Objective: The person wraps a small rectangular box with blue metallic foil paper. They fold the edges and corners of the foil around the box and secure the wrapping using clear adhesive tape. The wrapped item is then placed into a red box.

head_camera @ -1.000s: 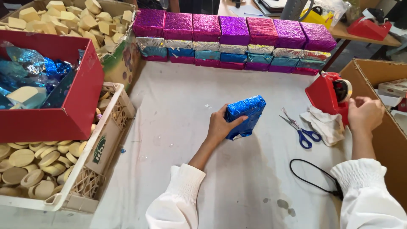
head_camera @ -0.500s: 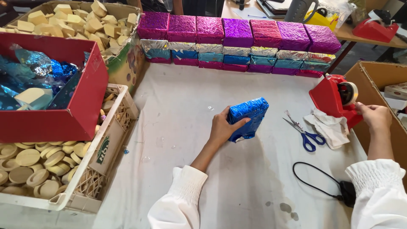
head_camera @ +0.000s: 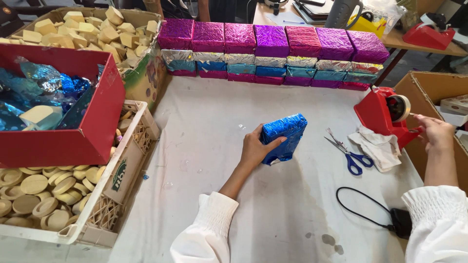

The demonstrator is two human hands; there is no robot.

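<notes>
My left hand (head_camera: 253, 148) has its grip clamped on the blue foil-wrapped block (head_camera: 284, 138), mid-counter (head_camera: 219, 117). My right hand (head_camera: 435, 132) pinches tape at the red tape dispenser (head_camera: 385, 114), scissors (head_camera: 348, 152) between.

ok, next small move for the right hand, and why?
Probably tear the tape free and carry it over. The right hand pinches the strip at the red tape dispenser, while the left hand holds the blue foil-wrapped block on the table, no tape visible on it.
</notes>
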